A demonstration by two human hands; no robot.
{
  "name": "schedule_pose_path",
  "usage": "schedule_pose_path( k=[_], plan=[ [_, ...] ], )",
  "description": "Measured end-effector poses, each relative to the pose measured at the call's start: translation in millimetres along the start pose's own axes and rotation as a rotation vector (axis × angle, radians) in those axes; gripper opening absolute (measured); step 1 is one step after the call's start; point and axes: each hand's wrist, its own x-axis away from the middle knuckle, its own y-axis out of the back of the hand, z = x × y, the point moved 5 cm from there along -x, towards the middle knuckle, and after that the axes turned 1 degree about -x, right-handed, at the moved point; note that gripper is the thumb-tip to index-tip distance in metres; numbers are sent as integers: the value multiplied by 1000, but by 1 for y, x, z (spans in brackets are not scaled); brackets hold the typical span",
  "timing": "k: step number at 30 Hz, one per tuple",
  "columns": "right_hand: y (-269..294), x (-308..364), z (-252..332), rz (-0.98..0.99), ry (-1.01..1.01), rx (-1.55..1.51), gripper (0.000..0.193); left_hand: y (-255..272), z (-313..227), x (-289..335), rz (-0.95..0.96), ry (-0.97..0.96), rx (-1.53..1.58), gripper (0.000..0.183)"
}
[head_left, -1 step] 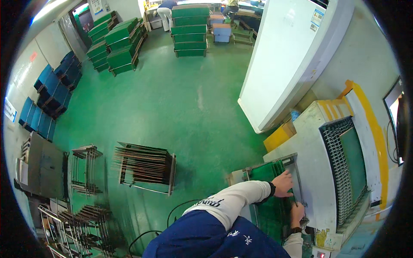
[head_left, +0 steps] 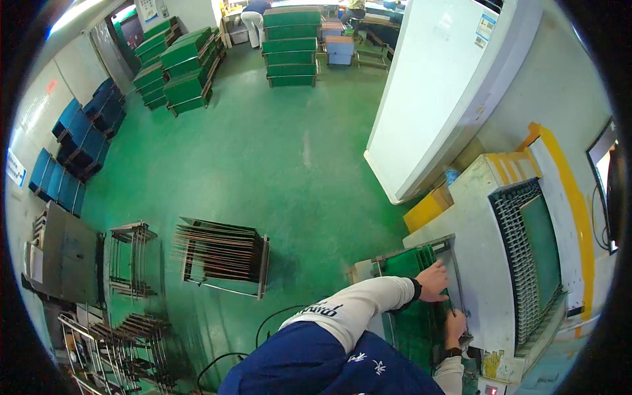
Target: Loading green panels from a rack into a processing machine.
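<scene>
A row of green boards [head_left: 411, 263] stands upright in a metal rack [head_left: 453, 245] against the side of a cream machine [head_left: 484, 197]. My left hand [head_left: 432, 282], in a white sleeve with a dark wristband, grips the top edges of the boards near the rack's far end. My right hand [head_left: 455, 326] holds the boards lower down, close to the rack's right rail. On the machine's mesh conveyor [head_left: 510, 224] lies another green board [head_left: 543, 240]. My blue vest hides the near end of the rack.
A floor rack of brown panels [head_left: 224, 253] and wire racks [head_left: 131, 260] stand to my left on the green floor. A tall white cabinet [head_left: 447, 85], a yellow box [head_left: 428, 209], green crates [head_left: 289, 46], blue crates [head_left: 79, 141]. A person [head_left: 253, 16] works far back.
</scene>
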Motion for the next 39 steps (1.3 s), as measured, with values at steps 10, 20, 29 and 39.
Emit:
schedule_pose_path(
  k=[10,20,29,39],
  plan=[
    [-6,0,-3,2,31,25,35,1,0,7,4,-3,11,46],
    [-4,9,-2,28,-30,57,40,-4,-3,12,-1,-22,-5,46],
    [-16,6,-20,-11,-4,-14,44,-4,-4,15,-43,-40,6,44],
    [-9,11,-1,36,-15,37,42,-1,-2,19,-43,-39,12,44]
  ],
)
